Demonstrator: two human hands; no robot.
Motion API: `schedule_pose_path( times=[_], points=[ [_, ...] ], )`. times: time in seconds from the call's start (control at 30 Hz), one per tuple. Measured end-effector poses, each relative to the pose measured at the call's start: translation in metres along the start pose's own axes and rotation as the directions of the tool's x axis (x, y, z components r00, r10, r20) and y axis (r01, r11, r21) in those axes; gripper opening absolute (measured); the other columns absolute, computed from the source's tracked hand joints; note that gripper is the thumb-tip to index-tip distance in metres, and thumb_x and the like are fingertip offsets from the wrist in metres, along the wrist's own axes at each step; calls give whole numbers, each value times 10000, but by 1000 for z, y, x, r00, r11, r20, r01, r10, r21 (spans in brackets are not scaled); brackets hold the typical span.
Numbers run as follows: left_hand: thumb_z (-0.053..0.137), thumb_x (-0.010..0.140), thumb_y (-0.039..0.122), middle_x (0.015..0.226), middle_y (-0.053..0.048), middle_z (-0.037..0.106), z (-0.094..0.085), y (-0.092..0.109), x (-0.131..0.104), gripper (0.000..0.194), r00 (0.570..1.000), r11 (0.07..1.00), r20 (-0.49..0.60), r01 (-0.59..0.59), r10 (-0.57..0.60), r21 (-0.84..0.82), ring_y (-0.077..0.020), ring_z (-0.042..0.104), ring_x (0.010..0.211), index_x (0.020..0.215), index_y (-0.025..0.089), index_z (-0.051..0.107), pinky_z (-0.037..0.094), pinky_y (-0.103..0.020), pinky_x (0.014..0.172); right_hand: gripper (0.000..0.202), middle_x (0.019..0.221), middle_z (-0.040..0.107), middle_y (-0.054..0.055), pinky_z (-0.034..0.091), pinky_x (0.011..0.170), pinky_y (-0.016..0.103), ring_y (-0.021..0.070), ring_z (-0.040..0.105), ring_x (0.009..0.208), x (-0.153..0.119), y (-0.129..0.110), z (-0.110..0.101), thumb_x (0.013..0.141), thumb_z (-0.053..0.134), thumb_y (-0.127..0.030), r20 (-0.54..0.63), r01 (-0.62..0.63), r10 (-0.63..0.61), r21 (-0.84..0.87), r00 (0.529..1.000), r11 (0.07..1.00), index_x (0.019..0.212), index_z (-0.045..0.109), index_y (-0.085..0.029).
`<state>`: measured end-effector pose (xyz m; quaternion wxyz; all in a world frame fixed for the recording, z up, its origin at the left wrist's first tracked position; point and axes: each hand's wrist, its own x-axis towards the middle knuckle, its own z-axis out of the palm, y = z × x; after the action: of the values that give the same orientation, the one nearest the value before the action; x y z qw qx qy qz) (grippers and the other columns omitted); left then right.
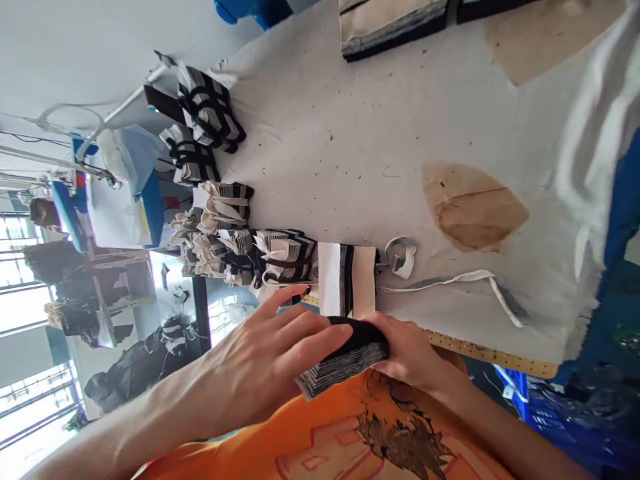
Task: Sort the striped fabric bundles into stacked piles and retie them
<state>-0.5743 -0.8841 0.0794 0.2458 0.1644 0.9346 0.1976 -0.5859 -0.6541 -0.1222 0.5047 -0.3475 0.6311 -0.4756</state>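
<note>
A folded stack of fabric pieces (345,363), black on top with grey-and-white layered edges, is held close in front of the orange shirt. Around its right end my right hand (407,350) is closed. My left hand (285,343) grips the left part, its digits lying across the black top; its underside is hidden. Just beyond the hands, at the table edge, another stack (364,277) lies with white, black and beige parts showing. Beside that stack, a grey-and-white fabric strip (450,280) trails to the right, with a curled end (403,257) near it.
Several tied fabric bundles (285,253) line the table's left side, more of them (210,110) farther back. Brown paper (475,207) lies on the white-covered table (325,173). At the far edge sit larger stacks (395,30). A blue crate (550,407) stands lower right.
</note>
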Motion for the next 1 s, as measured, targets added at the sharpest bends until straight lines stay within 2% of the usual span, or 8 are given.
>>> schedule_pose_path(
  times=[0.1, 0.23, 0.37, 0.5, 0.63, 0.73, 0.87, 1.0],
  points=[
    [510, 885, 10, 1059, -75, 698, 9, -16, 6, 600, 993, 997, -91, -76, 79, 33, -201, 663, 991, 1467, 123, 411, 415, -547, 1214, 534, 1201, 742, 89, 531, 768, 359, 293, 717, 1089, -9, -6, -35, 770, 784, -219, -120, -49, 8, -343, 993, 938, 1265, 583, -211],
    [485, 862, -28, 1082, -101, 653, 28, -47, 36, 743, 953, 978, -225, -189, 205, 92, -225, 648, 1051, 1571, 96, 304, 478, -540, 1173, 462, 1095, 753, 108, 498, 672, 361, 298, 723, 971, -20, -17, -95, 781, 797, -243, -245, -104, -125, -746, 961, 658, 1196, 601, -191],
    [551, 909, 92, 1251, -159, 591, 45, -86, 92, 767, 917, 968, -311, -228, 249, 103, -305, 602, 1227, 1610, 141, 243, 571, -504, 1063, 384, 1008, 737, 109, 416, 592, 351, 292, 698, 890, -16, -30, -162, 824, 777, -261, -299, -222, -178, -908, 937, 356, 1156, 599, -189],
    [670, 870, 161, 1285, -161, 542, 61, -130, 160, 812, 912, 969, -327, -232, 248, 88, -309, 613, 1182, 1577, 181, 271, 603, -477, 986, 326, 1029, 725, 123, 326, 537, 339, 286, 683, 886, 10, -22, -219, 902, 712, -301, -308, -281, -108, -937, 945, 208, 1175, 598, -162],
    [736, 804, 132, 1240, -143, 534, 81, -167, 221, 745, 937, 983, -300, -162, 181, 87, -311, 621, 1125, 1464, 193, 395, 610, -481, 930, 356, 1048, 716, 126, 273, 525, 336, 268, 675, 883, 42, 7, -253, 922, 710, -290, -308, -302, -28, -944, 951, 136, 1213, 587, -126],
    [777, 752, 115, 1234, -137, 531, 94, -182, 248, 675, 962, 993, -255, -82, 99, 80, -324, 609, 1147, 1355, 185, 481, 590, -492, 961, 335, 1022, 716, 114, 251, 533, 334, 262, 672, 873, 55, 29, -265, 922, 719, -294, -319, -315, -14, -941, 948, 124, 1186, 583, -139],
    [770, 746, 127, 1240, -145, 546, 99, -186, 260, 568, 973, 996, -229, 11, 10, 92, -339, 587, 1176, 1262, 168, 536, 555, -503, 998, 339, 1036, 722, 97, 244, 523, 326, 248, 673, 873, 58, 47, -273, 936, 701, -334, -340, -325, -40, -924, 940, 202, 1196, 559, -170],
    [746, 790, 182, 1253, -141, 603, 92, -188, 262, 476, 985, 996, -170, 19, -3, 92, -336, 595, 1184, 1222, 172, 545, 519, -492, 1023, 353, 1089, 718, 102, 357, 558, 321, 258, 683, 975, 53, 55, -281, 944, 678, -336, -322, -291, -62, -910, 945, 296, 1228, 541, -176]
  ],
)
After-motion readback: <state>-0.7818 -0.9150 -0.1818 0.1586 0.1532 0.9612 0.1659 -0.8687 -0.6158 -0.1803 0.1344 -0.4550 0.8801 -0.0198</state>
